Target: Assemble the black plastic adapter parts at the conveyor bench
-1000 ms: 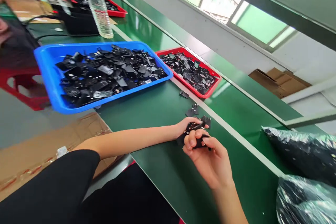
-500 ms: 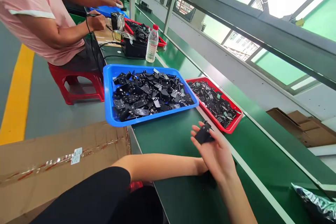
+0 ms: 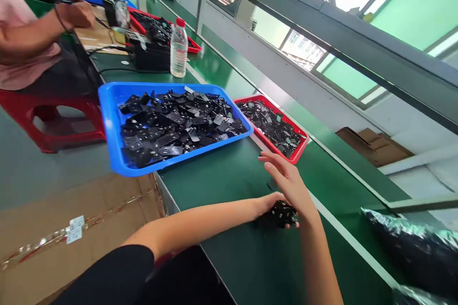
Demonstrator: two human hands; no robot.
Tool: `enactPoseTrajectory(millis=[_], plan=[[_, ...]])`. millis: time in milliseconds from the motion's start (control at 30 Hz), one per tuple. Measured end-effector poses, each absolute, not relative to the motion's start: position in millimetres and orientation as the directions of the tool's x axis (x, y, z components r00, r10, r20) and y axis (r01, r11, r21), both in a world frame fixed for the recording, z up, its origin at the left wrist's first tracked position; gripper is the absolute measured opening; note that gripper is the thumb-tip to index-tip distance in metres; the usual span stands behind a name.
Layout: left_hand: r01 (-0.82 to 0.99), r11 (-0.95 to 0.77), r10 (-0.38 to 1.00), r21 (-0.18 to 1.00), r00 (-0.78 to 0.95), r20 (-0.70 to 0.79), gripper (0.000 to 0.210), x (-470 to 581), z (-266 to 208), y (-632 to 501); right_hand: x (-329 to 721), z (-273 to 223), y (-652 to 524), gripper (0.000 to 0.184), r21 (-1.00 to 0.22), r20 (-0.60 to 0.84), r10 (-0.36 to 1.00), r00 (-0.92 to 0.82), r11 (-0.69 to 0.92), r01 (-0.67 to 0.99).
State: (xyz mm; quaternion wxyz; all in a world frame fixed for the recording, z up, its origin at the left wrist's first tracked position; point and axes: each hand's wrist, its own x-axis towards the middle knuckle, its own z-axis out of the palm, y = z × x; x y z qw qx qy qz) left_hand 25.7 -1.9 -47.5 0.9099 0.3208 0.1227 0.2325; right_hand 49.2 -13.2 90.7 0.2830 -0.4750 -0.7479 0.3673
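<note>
My left hand (image 3: 271, 201) is closed around a clump of small black plastic parts (image 3: 284, 214), low over the green tabletop (image 3: 214, 176). Just above and in front of it is my right hand (image 3: 290, 183), its fingers stretched out with nothing seen in them. A small dark part (image 3: 271, 185) shows below the right hand's fingers, apart from them; whether it lies on the table or is in the air I cannot tell. Beyond the hands stands a blue tray (image 3: 116, 159) heaped with similar black parts. A red tray (image 3: 299, 155) beside it holds more small parts.
A water bottle (image 3: 179, 50) stands behind the blue tray, next to a black box (image 3: 150, 55) with cables. A co-worker's hand (image 3: 77, 12) is at the upper left. Black plastic bags (image 3: 411, 243) lie at right, and a cardboard box (image 3: 107, 209) sits at lower left.
My right hand has let go of the black part that lay on its fingers and has turned over. My left hand, hidden before, now shows with its clump of parts. The view has shifted right.
</note>
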Motion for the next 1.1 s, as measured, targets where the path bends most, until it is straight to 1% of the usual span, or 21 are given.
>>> enactPoseTrajectory(millis=[33,67,100,133,200,233,267,300,333,400,467,500,567,633,767,867,1000,1100], plan=[[-0.291,0.723,0.443,0.627,0.891,-0.097,0.028,26.6,-46.1,-0.8,75.7,86.9,-20.6,0.039,-0.746,0.073,0.953,-0.293,0.247,0.619],[-0.228,0.756,0.383,0.614,0.914,-0.132,0.028,27.3,-44.1,0.0,99.7,80.5,-26.8,0.041,-0.688,0.056,0.977,-0.207,0.187,0.701],[-0.181,0.782,0.351,0.596,0.918,-0.183,0.027,27.7,-41.5,0.5,120.6,72.1,-32.0,0.043,-0.656,0.016,0.99,-0.14,0.116,0.746],[-0.157,0.79,0.343,0.592,0.915,-0.214,0.027,27.8,-38.5,0.4,137.9,62.2,-36.5,0.045,-0.652,-0.043,0.994,-0.096,0.045,0.757],[-0.121,0.768,0.349,0.629,0.903,-0.252,0.027,27.7,-31.6,-1.7,161.4,42.4,-43.3,0.045,-0.716,-0.163,0.983,-0.083,-0.06,0.696],[-0.118,0.736,0.372,0.666,0.893,-0.253,0.028,27.6,-28.4,-3.7,167.9,34.2,-45.7,0.044,-0.765,-0.192,0.976,-0.1,-0.085,0.638],[-0.116,0.694,0.402,0.711,0.882,-0.248,0.028,27.5,-25.6,-6.1,171.5,27.8,-47.4,0.042,-0.808,-0.193,0.974,-0.119,-0.089,0.582],[-0.117,0.636,0.442,0.763,0.865,-0.236,0.029,27.4,-23.4,-8.6,173.0,23.5,-48.3,0.04,-0.84,-0.17,0.977,-0.13,-0.074,0.537],[-0.118,0.542,0.505,0.832,0.837,-0.21,0.029,27.3,-21.7,-10.7,173.0,21.0,-48.6,0.037,-0.861,-0.132,0.982,-0.136,-0.045,0.507],[-0.094,0.275,0.648,0.957,0.753,-0.113,0.028,26.5,-19.4,-12.8,170.8,19.8,-47.8,0.03,-0.88,-0.042,0.99,-0.136,0.028,0.475],[-0.032,0.033,0.736,0.999,0.677,-0.002,0.024,24.7,-17.5,-11.5,168.2,20.2,-45.9,0.026,-0.892,0.052,0.991,-0.124,0.102,0.441],[-0.008,-0.047,0.76,0.999,0.649,0.041,0.022,23.5,-16.5,-9.9,167.4,20.1,-44.9,0.024,-0.9,0.098,0.989,-0.107,0.134,0.414],[0.029,-0.132,0.787,0.991,0.61,0.087,0.02,21.2,-14.4,-6.6,168.0,18.5,-43.0,0.02,-0.909,0.166,0.984,-0.057,0.175,0.378],[0.071,-0.214,0.811,0.974,0.569,0.137,0.018,19.8,-13.0,-4.4,172.0,16.0,-41.3,0.017,-0.913,0.188,0.982,-0.013,0.18,0.367],[0.199,-0.39,0.816,0.899,0.526,0.238,0.02,20.1,-12.4,-3.0,185.5,11.9,-38.4,0.012,-0.938,0.155,0.987,0.036,0.135,0.318],[0.276,-0.45,0.815,0.85,0.515,0.265,0.023,20.8,-12.3,-1.8,190.9,9.0,-36.5,0.012,-0.97,0.114,0.991,0.072,0.095,0.225],[0.278,-0.516,0.786,0.81,0.53,0.318,0.024,21.6,-11.3,-0.2,187.3,4.8,-34.9,0.014,-0.996,0.072,0.988,0.139,0.064,0.056],[0.275,-0.555,0.768,0.785,0.531,0.357,0.026,22.6,-12.2,-0.3,182.6,2.4,-34.1,0.018,-0.995,0.012,0.983,0.185,0.03,-0.093]])
